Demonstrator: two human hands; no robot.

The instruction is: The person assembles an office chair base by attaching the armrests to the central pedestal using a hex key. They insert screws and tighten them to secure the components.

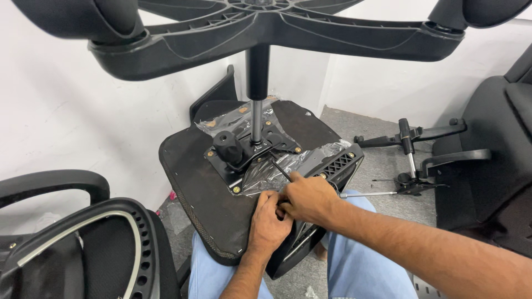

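A grey concrete floor (382,160) and white walls (66,111) form the setting, a corner being seen behind the work.

The fingers (295,178) of the right hand (307,198) are curled closed around a thin black hex key (281,170), whose shaft slants up and to the left from the fingertips. The left hand (269,218) is pressed against the right one, its fingers bent and closed at the same spot; what exactly is gripped by it cannot be told.

Both hands are rested on the underside of an upturned office chair seat (205,194), which is held over the lap in blue jeans (360,271). Just beyond the key, a black metal tilt mechanism plate (249,147) is seen lying on crumpled clear plastic wrap (277,169), with brass-coloured bolts (236,189) near its corners and a black round knob (227,143) on its left. A gas lift column (256,94) rises from the plate to a black five-star base (266,27) with castors at the top of the view.

Further out, a mesh chair back with armrest (83,232) is found at lower left, and another chair mechanism (410,149) lies on the floor at right, beside a black chair (493,160).
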